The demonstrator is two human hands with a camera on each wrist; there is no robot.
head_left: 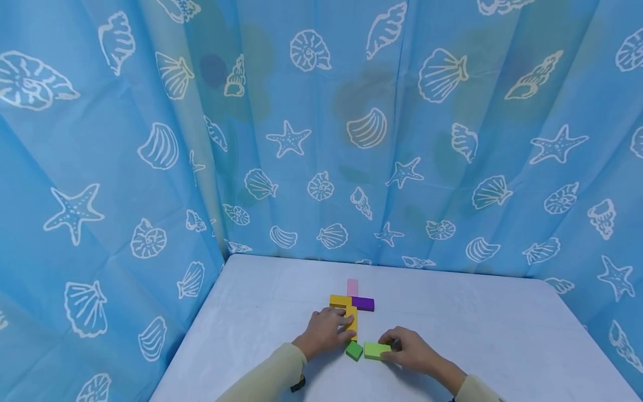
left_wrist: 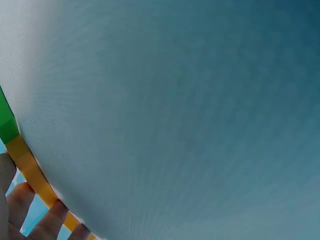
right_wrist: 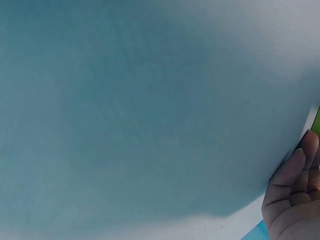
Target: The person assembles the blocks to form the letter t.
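Observation:
Toy blocks lie joined in a line on the table. My left hand (head_left: pixel 324 331) rests its fingertips along an upright-running yellow block (head_left: pixel 352 319); the left wrist view shows fairly straight fingers (left_wrist: pixel 49 220) touching that yellow strip (left_wrist: pixel 35 175). Another yellow block (head_left: pixel 339 300) lies crosswise at its far end. Just below the near end sits a green block (head_left: pixel 354 350), turned at an angle. To its right, my right hand (head_left: pixel 411 350) pinches a light green block (head_left: pixel 375 350) by its right end, thumb in front and fingers behind. In the right wrist view only a sliver of that block shows beside the fingertips.
A purple block (head_left: pixel 363 304) extends right from the crosswise yellow one, and a pink block (head_left: pixel 353 287) stands farther back. The white table (head_left: pixel 482 324) meets blue shell-print curtains (head_left: pixel 321 139) at the back and left. A dark strap (head_left: pixel 298 384) shows under the left sleeve.

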